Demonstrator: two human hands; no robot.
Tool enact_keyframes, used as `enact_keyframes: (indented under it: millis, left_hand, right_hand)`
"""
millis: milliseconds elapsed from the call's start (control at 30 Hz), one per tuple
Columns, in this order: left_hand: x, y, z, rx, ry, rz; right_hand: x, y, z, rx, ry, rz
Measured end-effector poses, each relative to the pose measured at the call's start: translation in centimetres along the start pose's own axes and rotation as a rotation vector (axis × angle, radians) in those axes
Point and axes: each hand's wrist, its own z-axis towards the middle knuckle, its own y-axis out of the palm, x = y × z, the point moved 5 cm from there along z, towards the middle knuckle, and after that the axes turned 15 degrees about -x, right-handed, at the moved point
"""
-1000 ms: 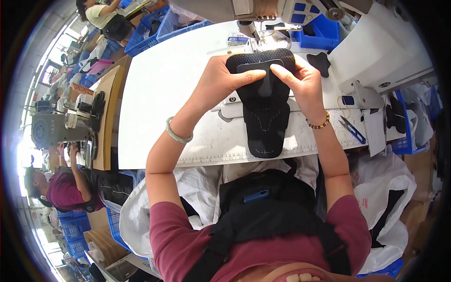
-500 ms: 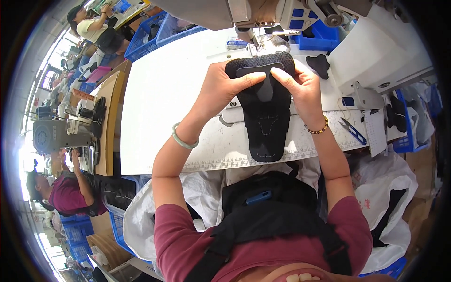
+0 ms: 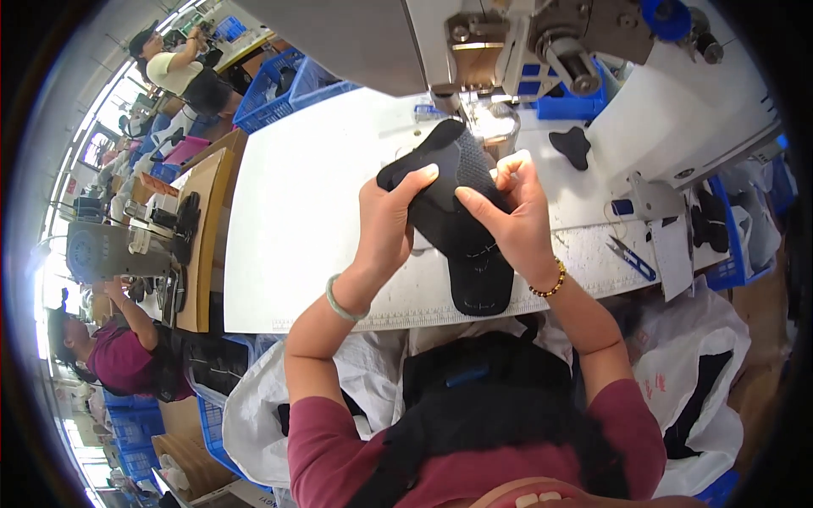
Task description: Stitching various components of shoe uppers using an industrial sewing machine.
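Observation:
A long black padded fabric piece (image 3: 453, 233), wide at its far end and narrow at its near end, is held over the white table, with white stitch marks on its lower part. My left hand (image 3: 391, 216) grips its left edge, thumb on top. At the right edge, the fingers of my right hand (image 3: 518, 222) pinch the piece, by a strip of grey-black mesh. The far end is folded and tilted near the sewing machine's needle area (image 3: 491, 123). My fingers under the fabric are hidden.
The sewing machine (image 3: 347, 38) overhangs the far side of the white table (image 3: 296, 203). A small black cut piece (image 3: 570, 149) and blue-handled thread snips (image 3: 633, 259) lie to the right. White bags (image 3: 703, 364) hang by the near edge. Two people work at the left.
The fabric piece has come nearer and turned, its far end now bent and swung left. Both my hands moved nearer; the right one shifted from the top face to the right edge.

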Motion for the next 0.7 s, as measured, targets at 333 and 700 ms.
enact_keyframes:
  millis: [333,700]
  left_hand:
    - [2.4,1.1,4.8,-0.056,0.086,0.047]
    - [2.1,1.8,6.5,-0.151,0.042,0.05]
  right_hand:
    - [-1.4,-2.2,2.1,0.235,-0.042,-0.319]
    - [-3.4,-4.9,1.8,-0.149,-0.638,-1.326]
